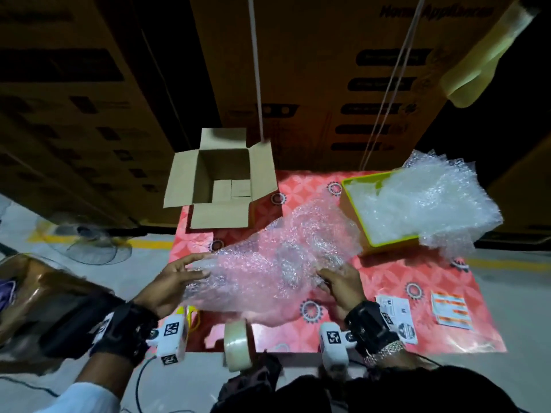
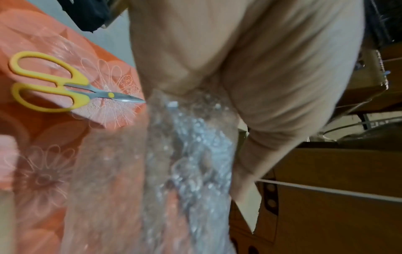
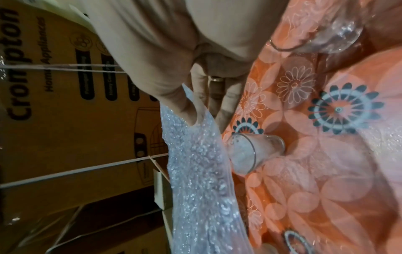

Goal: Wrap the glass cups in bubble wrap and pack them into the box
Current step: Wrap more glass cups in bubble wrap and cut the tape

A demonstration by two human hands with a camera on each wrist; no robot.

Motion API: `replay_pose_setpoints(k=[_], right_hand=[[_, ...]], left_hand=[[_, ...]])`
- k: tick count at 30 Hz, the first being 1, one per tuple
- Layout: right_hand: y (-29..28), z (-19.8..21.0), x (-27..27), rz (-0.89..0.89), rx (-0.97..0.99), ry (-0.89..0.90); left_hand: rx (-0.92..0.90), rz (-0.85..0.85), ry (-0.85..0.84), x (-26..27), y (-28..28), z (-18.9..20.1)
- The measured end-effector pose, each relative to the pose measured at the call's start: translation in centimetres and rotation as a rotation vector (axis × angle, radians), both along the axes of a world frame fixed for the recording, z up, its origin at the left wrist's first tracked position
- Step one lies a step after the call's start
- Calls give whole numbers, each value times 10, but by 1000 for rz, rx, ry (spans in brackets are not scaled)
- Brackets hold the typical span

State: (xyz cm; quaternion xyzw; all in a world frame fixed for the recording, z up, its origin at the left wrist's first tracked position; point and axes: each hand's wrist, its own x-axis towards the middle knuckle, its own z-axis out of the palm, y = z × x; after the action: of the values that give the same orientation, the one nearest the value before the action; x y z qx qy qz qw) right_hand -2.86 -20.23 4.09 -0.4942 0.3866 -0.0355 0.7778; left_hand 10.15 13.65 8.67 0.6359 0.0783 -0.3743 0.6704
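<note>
A large sheet of bubble wrap (image 1: 268, 263) hangs over the middle of the red floral table (image 1: 387, 278), lifted by both hands. My left hand (image 1: 205, 265) pinches its left edge between thumb and fingers. My right hand (image 1: 323, 275) pinches the right edge, its thumb (image 3: 182, 110) pressing the bubble wrap (image 3: 195, 171) against the fingers. A small clear glass cup (image 3: 250, 153) stands on the table just below the raised sheet. The open cardboard box (image 1: 220, 177) sits at the far left corner, its flaps spread.
A yellow-green tray (image 1: 354, 213) heaped with bubble wrap is at the far right. Yellow scissors (image 2: 54, 82) lie by my left wrist, and a tape roll (image 1: 238, 344) stands at the near edge. Printed cards (image 1: 396, 320) lie near right. Big cartons stand behind the table.
</note>
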Motion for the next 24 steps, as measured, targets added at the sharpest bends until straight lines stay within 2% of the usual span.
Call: replay_pose_setpoints(k=[3, 5, 11, 18, 24], right_hand=[[14, -5, 10, 31, -61, 17], [19, -13, 10, 28, -107, 48], [36, -40, -8, 42, -238, 179], [64, -61, -2, 196, -213, 206], [77, -71, 34, 74, -282, 179]], left_hand=[[125, 100, -71, 1, 4, -12], [198, 98, -92, 3, 5, -20], [254, 18, -59, 2, 5, -45], [202, 24, -69, -1, 5, -58], [177, 46, -106, -8, -7, -54]])
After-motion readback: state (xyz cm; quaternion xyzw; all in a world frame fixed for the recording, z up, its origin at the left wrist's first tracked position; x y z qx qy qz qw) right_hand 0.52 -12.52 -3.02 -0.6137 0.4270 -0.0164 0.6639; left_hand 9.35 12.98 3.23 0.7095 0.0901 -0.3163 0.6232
